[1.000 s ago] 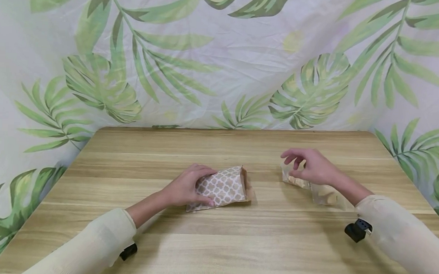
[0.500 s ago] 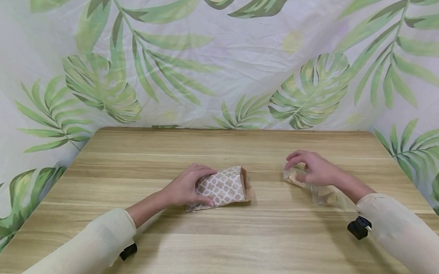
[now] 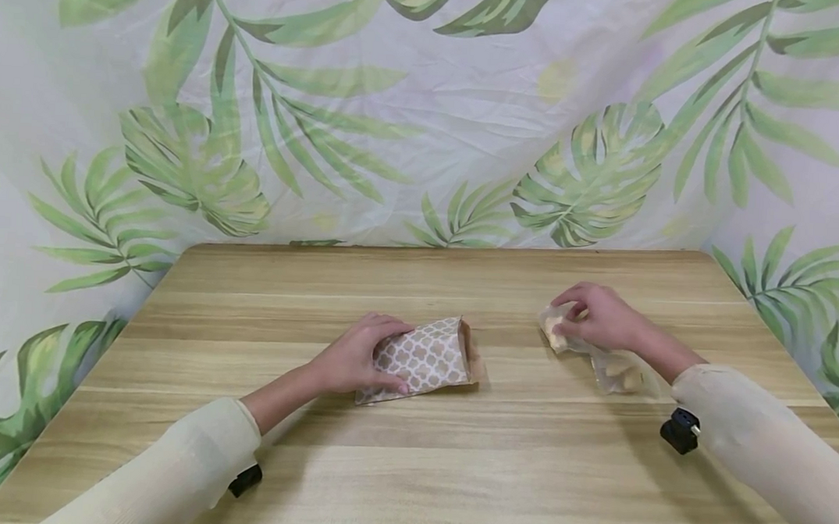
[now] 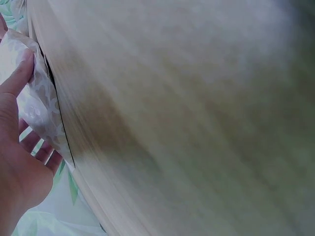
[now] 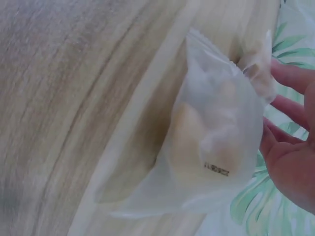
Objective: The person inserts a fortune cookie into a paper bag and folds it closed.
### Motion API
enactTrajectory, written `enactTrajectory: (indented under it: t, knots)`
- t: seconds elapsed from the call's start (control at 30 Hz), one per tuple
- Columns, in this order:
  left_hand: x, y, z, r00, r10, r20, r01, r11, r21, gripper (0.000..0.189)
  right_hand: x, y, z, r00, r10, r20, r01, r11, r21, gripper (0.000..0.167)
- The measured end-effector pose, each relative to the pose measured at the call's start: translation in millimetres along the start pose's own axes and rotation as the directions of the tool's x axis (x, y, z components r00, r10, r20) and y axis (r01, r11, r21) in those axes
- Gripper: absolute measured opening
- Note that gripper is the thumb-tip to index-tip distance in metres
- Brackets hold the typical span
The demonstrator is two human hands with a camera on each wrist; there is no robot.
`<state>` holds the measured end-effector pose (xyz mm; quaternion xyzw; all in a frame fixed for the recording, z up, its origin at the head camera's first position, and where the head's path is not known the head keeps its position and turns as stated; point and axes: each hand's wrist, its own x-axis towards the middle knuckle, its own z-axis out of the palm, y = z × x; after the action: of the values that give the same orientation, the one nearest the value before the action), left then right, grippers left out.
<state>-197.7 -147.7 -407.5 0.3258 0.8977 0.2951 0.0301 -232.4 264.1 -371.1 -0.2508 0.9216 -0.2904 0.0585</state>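
A brown paper bag with a white lattice print lies on the table, its mouth facing right. My left hand grips its closed end, thumb on the near side and fingers on the far side. To the right, my right hand pinches a small translucent packet of pale yellowish pieces between thumb and fingers. A second translucent packet lies under that wrist. The right wrist view shows this packet close up, with dark printed digits and pale contents; the pinched packet is behind it.
The wood-grain table reaches back to a hanging leaf-print cloth. Bare tabletop lies between the bag and the packets. A black wrist camera hangs below the right sleeve, another wrist camera below the left.
The right hand has come down onto the far packet, closed its fingers on it and tilted it up. The left hand and the paper bag have stayed in place.
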Motion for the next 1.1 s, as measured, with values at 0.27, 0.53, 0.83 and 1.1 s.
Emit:
enactTrajectory:
  t: [0.27, 0.53, 0.83, 1.1]
  knots:
    - [0.0, -1.3, 0.6, 1.000, -0.002, 0.003, 0.002, 1.000, -0.002, 0.091, -3.9, 1.4, -9.3, 0.998, 0.006, 0.066, -0.003, 0.998, -0.059, 0.066]
    - [-1.0, -1.1, -0.4, 1.000, 0.009, -0.004, -0.009, 1.000, 0.004, 0.090, -5.7, 9.6, -11.8, 0.974, -0.117, 0.196, 0.114, 0.993, 0.026, 0.091]
    - [0.3, -3.0, 1.4, 1.000, 0.004, -0.002, -0.004, 1.000, -0.004, 0.090, -1.9, 13.5, -7.1, 0.981, -0.082, 0.176, 0.093, 0.994, -0.055, 0.085]
    - [1.0, -3.7, 1.5, 1.000, 0.007, 0.000, -0.007, 1.000, -0.003, 0.090, 1.5, 8.0, -1.3, 0.996, -0.053, 0.072, 0.059, 0.995, -0.081, 0.078]
